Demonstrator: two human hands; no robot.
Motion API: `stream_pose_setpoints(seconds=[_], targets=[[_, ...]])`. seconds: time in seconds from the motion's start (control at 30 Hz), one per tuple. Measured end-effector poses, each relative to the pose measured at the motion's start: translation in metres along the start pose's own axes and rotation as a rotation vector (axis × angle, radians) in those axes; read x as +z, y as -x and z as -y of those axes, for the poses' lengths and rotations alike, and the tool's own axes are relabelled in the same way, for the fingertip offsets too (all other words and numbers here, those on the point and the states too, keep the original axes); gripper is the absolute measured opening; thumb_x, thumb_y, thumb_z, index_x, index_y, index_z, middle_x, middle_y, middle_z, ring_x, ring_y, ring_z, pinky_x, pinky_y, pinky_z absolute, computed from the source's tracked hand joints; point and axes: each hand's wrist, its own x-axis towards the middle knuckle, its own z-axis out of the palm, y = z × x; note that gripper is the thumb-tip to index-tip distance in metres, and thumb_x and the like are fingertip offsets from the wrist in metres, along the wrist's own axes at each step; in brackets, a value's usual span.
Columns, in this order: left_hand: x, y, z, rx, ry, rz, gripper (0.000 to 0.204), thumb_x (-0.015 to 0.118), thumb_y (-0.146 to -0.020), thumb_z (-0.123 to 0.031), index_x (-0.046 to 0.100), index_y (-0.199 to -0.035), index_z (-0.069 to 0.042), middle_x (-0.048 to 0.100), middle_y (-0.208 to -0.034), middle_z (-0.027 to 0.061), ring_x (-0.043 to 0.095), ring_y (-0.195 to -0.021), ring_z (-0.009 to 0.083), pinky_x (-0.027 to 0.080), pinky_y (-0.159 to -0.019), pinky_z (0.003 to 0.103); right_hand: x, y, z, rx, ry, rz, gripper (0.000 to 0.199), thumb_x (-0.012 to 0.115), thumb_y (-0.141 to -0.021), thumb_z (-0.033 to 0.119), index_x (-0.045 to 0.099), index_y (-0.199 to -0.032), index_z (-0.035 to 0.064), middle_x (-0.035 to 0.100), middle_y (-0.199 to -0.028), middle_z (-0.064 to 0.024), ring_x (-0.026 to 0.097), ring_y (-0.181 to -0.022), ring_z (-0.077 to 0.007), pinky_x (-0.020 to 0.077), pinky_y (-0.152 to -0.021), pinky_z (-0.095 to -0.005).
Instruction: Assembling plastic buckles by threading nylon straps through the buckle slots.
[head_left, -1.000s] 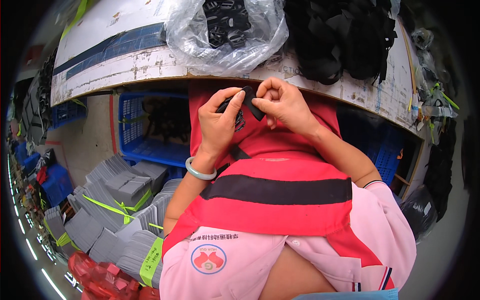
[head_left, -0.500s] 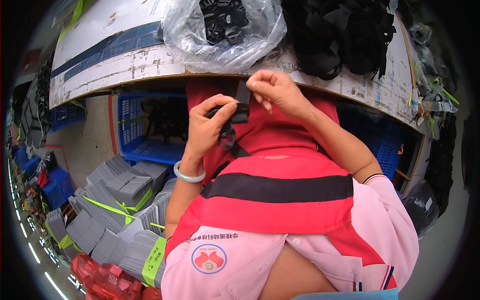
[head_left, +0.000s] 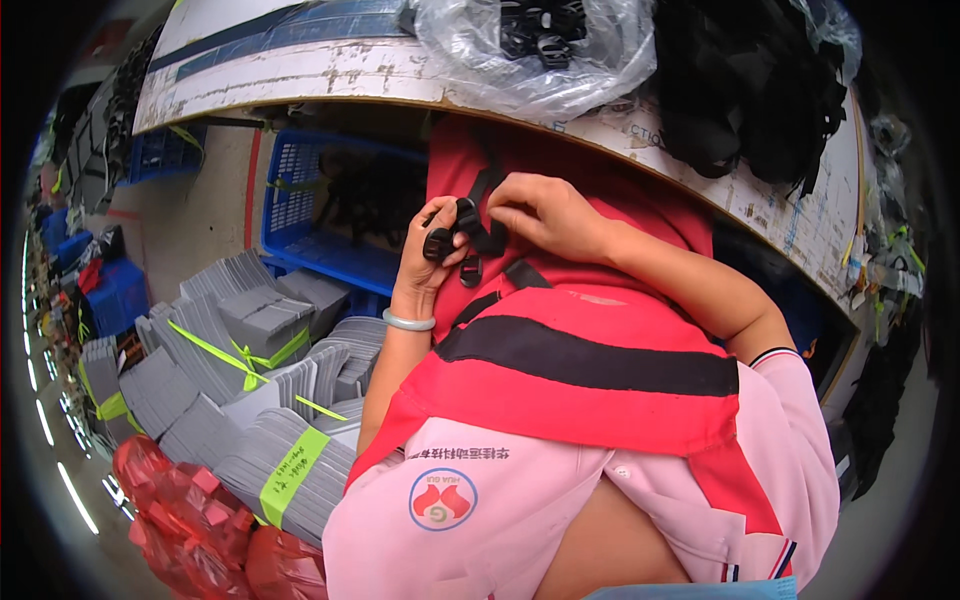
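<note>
Head view: my left hand (head_left: 424, 255) is closed round a cluster of black buckles (head_left: 438, 244), its fingers grasping them in front of my red apron (head_left: 580, 330), just below the near edge of the bench (head_left: 400, 75). One buckle hangs below my fingers. A black strap (head_left: 487, 183) rises from the cluster between my two hands. My right hand (head_left: 545, 212) is beside it, fingers bent and tips at the strap; whether they pinch it, I cannot tell. A pale bracelet (head_left: 408, 322) circles my left wrist.

On the bench, a clear plastic bag (head_left: 610, 60) lies open around more buckles (head_left: 545, 30), with a heap of black straps (head_left: 740, 90) to its right. Left of my apron, a blue crate (head_left: 330, 262) holds dark pieces. Nearer me are grey sheets (head_left: 210, 340) bundled with green ties (head_left: 222, 352), and red plastic bags (head_left: 185, 510).
</note>
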Motion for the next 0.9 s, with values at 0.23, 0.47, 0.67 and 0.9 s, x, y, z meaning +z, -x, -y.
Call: stream_pose_setpoints(seconds=[0.23,0.47,0.67,0.9], targets=[[-0.025,0.001,-0.005,0.044,0.340,0.109,0.026,0.049,-0.100,-0.029,0.060,-0.102,-0.005,0.063,-0.083,0.0110,0.060,-0.070,0.0239,0.052,-0.051,0.032,0.030,-0.007,0.019,-0.084,0.064,0.298,0.012,0.065,-0.086,0.016,0.065,-0.093,0.0061,0.065,-0.089,-0.0129,0.064,-0.082,-0.0341,0.0518,-0.069,-0.0409],[-0.047,0.023,-0.024,0.083,0.405,-0.030,0.055,0.043,-0.095,-0.057,0.066,-0.106,-0.008,0.066,-0.098,0.0129,0.063,-0.082,0.0284,0.055,-0.057,0.034,0.040,-0.016,0.016,-0.095,0.199,0.347,0.022,0.065,-0.087,0.020,0.064,-0.107,0.0096,0.063,-0.092,-0.0113,0.064,-0.083,-0.0310,0.0520,-0.070,-0.0395],[-0.130,0.042,-0.052,0.208,0.628,0.043,0.035,0.059,-0.094,-0.038,0.066,-0.113,-0.010,0.060,-0.122,0.0127,0.056,-0.077,0.0176,0.044,-0.049,0.021,0.045,-0.026,0.024,-0.177,0.437,0.586,0.035,0.068,-0.082,0.031,0.062,-0.112,0.0130,0.058,-0.096,-0.0089,0.063,-0.090,-0.0292,0.0515,-0.072,-0.0413],[-0.219,0.070,-0.070,0.446,0.611,-0.425,0.025,0.061,-0.094,-0.028,0.062,-0.108,-0.008,0.062,-0.119,0.0125,0.060,-0.083,0.0210,0.048,-0.053,0.025,0.056,-0.025,0.017,-0.185,0.428,0.592,0.032,0.067,-0.083,0.025,0.064,-0.110,0.0087,0.061,-0.097,-0.0118,0.065,-0.088,-0.0304,0.0529,-0.074,-0.0409]])
